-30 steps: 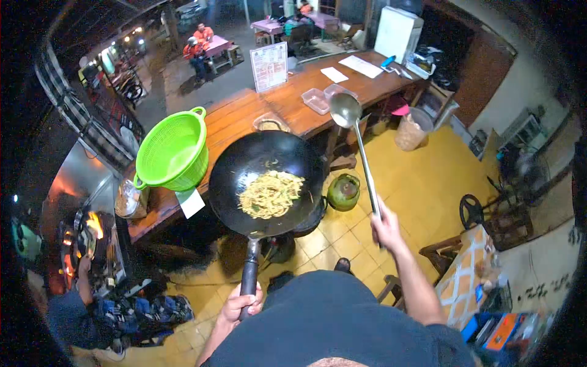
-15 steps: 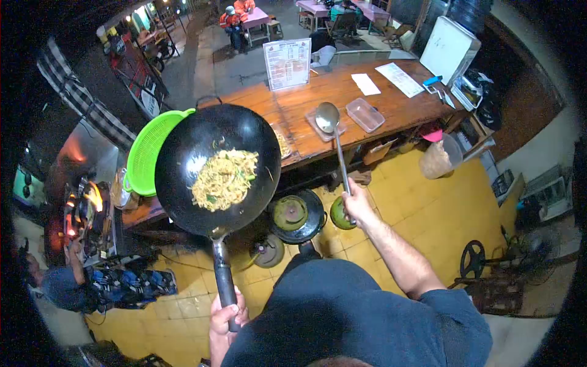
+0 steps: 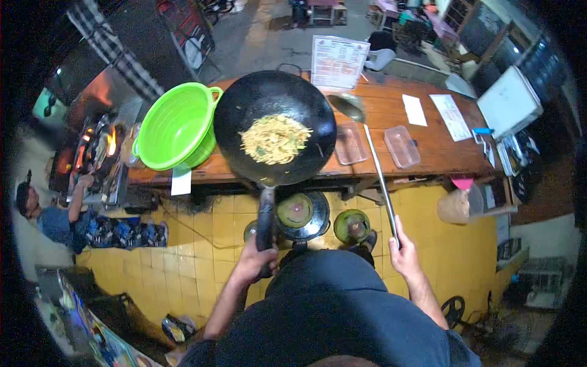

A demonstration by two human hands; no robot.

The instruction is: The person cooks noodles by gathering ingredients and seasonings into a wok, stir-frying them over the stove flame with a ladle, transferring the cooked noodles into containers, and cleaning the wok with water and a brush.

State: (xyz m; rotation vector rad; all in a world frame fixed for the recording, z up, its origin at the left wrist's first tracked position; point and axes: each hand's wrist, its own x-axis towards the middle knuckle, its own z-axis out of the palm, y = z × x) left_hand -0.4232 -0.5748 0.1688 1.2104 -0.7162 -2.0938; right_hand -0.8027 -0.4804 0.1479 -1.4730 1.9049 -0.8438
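My left hand (image 3: 255,259) is closed round the dark handle of a black wok (image 3: 275,92). Fried noodles (image 3: 276,139) with bits of green lie in the middle of the wok, which is over the counter's near edge. In my right hand (image 3: 405,252) is the long metal handle of a ladle (image 3: 350,108), its bowl just right of the wok's rim. Two clear plastic containers stand on the counter below and right of the ladle's bowl: one container (image 3: 351,147) beside the wok, another container (image 3: 402,147) farther right.
A green basket (image 3: 177,125) stands left of the wok. On the wooden counter (image 3: 382,104) are a menu stand (image 3: 339,61), papers and a white box (image 3: 510,104). At far left, a person (image 3: 58,223) works by a burning fire (image 3: 111,140). Gas cylinders (image 3: 352,226) stand under the counter.
The wok has moved right relative to the counter, from beside the green basket toward the containers. The ladle's bowl has shifted off the left container toward the wok. The camera view has turned.
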